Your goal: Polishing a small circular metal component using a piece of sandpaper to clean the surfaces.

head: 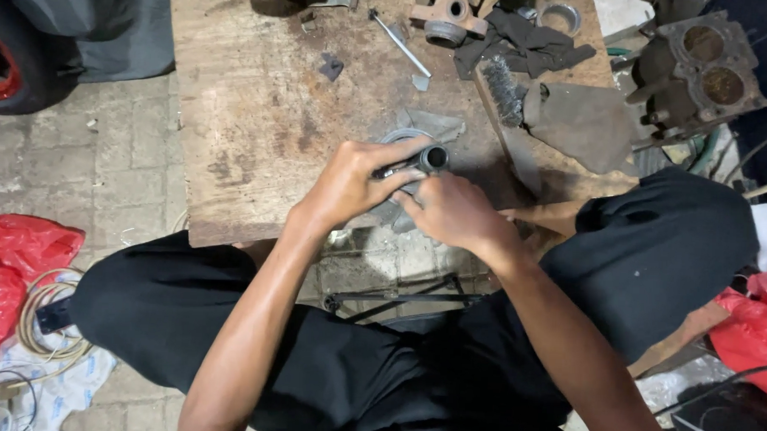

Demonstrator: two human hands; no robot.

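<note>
Worn wooden bench (251, 109): left hand (350, 185) and right hand (456, 211) both closed around metal tube (430, 158), over grey ring (396, 138), fitting unfinished.

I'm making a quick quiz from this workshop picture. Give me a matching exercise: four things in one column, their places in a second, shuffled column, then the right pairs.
Things:
1. metal tube
2. wire brush
3. engine block
4. red plastic bag

Places:
A. on the brick floor at the left edge of the picture
B. beside the table at the upper right of the picture
C. held between the left hand and the right hand
D. lying on the wooden table next to a grey cloth

Pairs: 1-C, 2-D, 3-B, 4-A
</note>
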